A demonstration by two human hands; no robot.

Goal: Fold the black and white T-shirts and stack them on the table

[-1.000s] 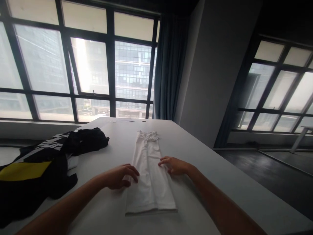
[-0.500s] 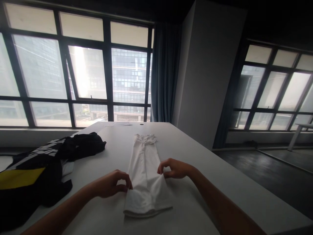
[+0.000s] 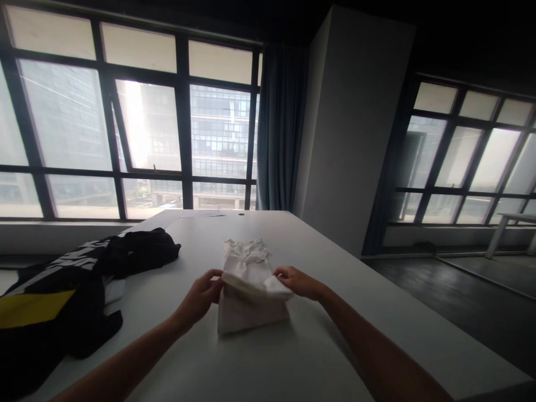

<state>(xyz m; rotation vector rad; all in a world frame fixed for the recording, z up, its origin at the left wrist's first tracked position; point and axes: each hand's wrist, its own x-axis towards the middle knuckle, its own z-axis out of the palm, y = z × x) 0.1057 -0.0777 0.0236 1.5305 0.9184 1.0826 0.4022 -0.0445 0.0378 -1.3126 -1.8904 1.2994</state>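
A white garment (image 3: 253,315), probably a shirt, lies partly folded on the white table (image 3: 188,357) in front of me. Its near part is lifted and bent over toward the far end, where the cloth is gathered and crumpled. My left hand (image 3: 204,295) pinches the left edge of the raised fold. On the other side, my right hand (image 3: 299,282) grips the right edge of the same fold. The raised cloth is slightly blurred, and the fingertips are partly hidden by it.
A black garment (image 3: 140,251) with white lettering and a yellow patch (image 3: 37,307) lies along the table's left side. Thin papers (image 3: 203,213) rest at the far edge. Behind stand windows, a blue curtain (image 3: 280,128) and a wide pillar (image 3: 352,128).
Both hands have raised the white garment's near part and carried it away from me, folding it over. The garment now looks shorter. The black garment has stayed in place.
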